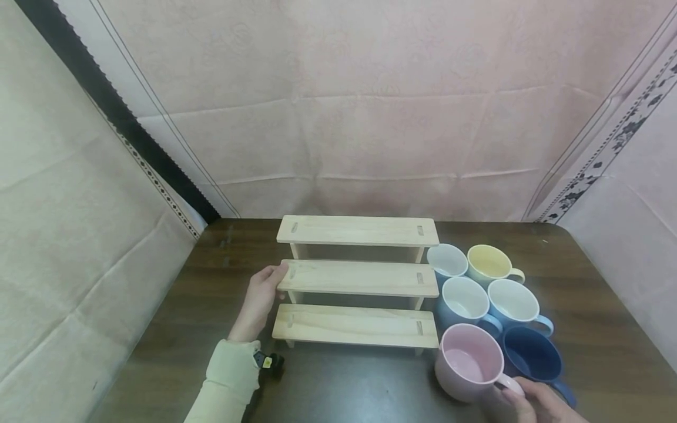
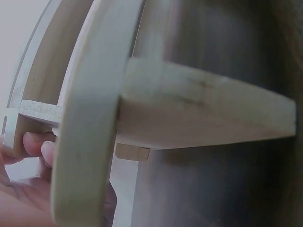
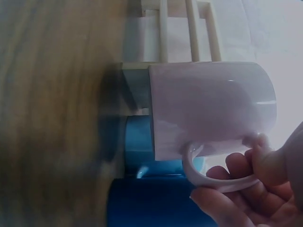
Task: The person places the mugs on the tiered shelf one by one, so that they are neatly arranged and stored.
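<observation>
In the head view, the left grip (image 1: 262,294) pinched the wooden rack (image 1: 359,277) at its middle shelf's end; the right grip (image 1: 542,402) pinched the pink mug (image 1: 471,359) by the handle, with the dark blue mug (image 1: 531,352) just beyond. In the left wrist view, fingers (image 2: 34,144) curled at a board's end. In the right wrist view, the pink mug sat beside the right grip, fingers through its handle.

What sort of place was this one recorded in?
Probably a staged tabletop recording spot rather than a working kitchen: pale cloth encloses the back and both sides of a dark wooden table, which bears just a three-tier wooden rack and coloured mugs.
</observation>
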`<state>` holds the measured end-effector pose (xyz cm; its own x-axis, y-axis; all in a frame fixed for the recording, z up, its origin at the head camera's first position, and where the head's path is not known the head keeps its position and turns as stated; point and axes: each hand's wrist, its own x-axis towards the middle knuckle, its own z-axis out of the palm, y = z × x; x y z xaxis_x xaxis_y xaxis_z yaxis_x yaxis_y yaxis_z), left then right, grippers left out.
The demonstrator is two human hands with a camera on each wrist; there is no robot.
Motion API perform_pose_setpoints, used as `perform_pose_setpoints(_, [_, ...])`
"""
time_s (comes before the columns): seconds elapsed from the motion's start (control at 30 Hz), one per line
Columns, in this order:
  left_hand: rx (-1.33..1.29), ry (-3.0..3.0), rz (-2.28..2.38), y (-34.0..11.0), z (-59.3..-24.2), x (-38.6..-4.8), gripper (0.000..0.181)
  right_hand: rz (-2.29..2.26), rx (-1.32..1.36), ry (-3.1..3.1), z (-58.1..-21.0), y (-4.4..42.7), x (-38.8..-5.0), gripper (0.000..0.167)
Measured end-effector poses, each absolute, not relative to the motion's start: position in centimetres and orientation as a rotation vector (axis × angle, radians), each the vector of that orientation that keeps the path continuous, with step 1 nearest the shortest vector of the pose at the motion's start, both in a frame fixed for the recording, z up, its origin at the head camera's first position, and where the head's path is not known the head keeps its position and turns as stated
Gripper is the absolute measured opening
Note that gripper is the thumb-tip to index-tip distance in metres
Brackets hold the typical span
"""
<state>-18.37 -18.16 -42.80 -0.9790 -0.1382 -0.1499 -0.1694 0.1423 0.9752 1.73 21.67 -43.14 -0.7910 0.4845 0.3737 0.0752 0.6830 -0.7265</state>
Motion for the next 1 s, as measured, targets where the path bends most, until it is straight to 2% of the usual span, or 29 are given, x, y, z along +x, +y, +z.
perform_pose_setpoints(0.33, [-0.325, 2.357, 2.027, -18.2, -42.9, -18.4, 0.043, 0.927, -0.389, -2.437, -41.2, 21.6, 1.4, 0.010])
perform_pose_setpoints(0.67, [-0.343, 2.350, 2.035, -18.1, -43.1, -18.4, 0.043, 0.977, -0.271, -2.395, -39.7, 22.6, 1.2, 0.017])
perform_pose_setpoints(1.0, [-0.331, 2.355, 2.039, -18.1, -43.1, -18.3, 0.043, 1.043, -0.305, -2.284, -39.1, 22.5, 0.7, 0.020])
